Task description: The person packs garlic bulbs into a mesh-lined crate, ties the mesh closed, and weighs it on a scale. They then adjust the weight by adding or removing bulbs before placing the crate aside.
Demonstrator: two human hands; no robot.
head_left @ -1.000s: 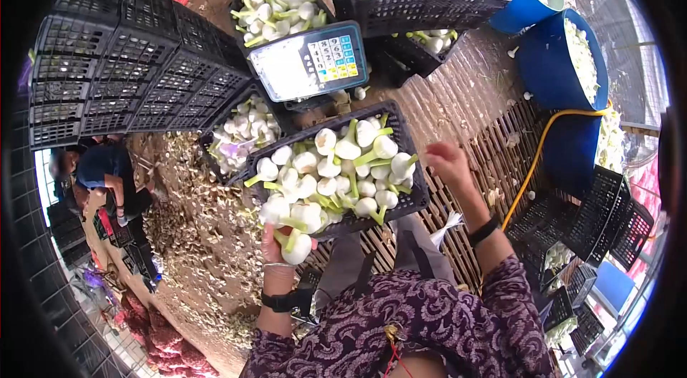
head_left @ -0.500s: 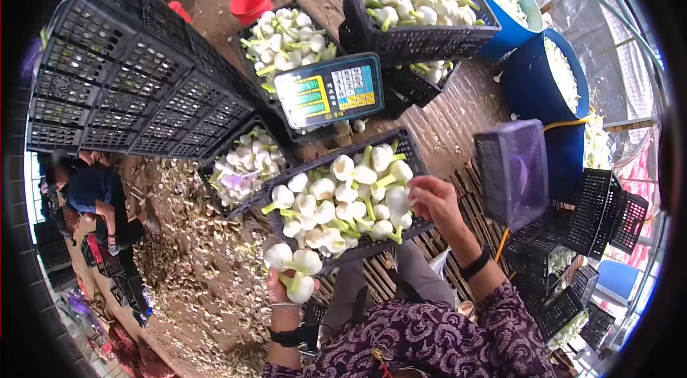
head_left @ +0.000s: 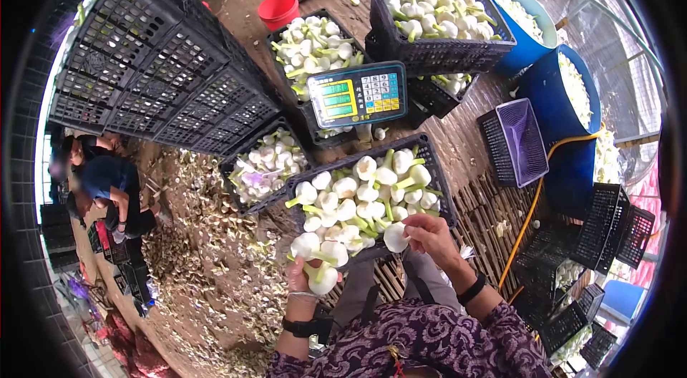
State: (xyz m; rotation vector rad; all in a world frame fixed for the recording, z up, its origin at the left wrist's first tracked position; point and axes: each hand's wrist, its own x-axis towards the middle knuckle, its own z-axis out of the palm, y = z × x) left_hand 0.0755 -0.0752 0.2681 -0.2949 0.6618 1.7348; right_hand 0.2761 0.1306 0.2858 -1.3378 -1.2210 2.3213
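Observation:
My left hand [head_left: 299,279] is closed around several garlic bulbs [head_left: 322,278] with short green stems, at the near left corner of the crate. Between the fingertips of my right hand [head_left: 431,238] is a single white garlic bulb [head_left: 396,237], held at the crate's near edge. In front of me a black plastic crate [head_left: 445,195] is heaped with trimmed garlic bulbs [head_left: 368,192]. Just beyond it stands a scale display [head_left: 358,95] with lit green readouts and a keypad.
Tall stacked black crates [head_left: 157,56] rise at left, beside another garlic crate [head_left: 265,167]. More full crates [head_left: 444,52] and blue barrels [head_left: 565,84] stand behind. A purple crate [head_left: 526,145] tilts at right near a yellow hose [head_left: 533,213]. Co-workers [head_left: 107,181] bend at far left.
My right hand has come down and left with its bulb, from the crate's right side to its near edge. The purple crate has shifted and turned its opening outward. My view has shifted slightly.

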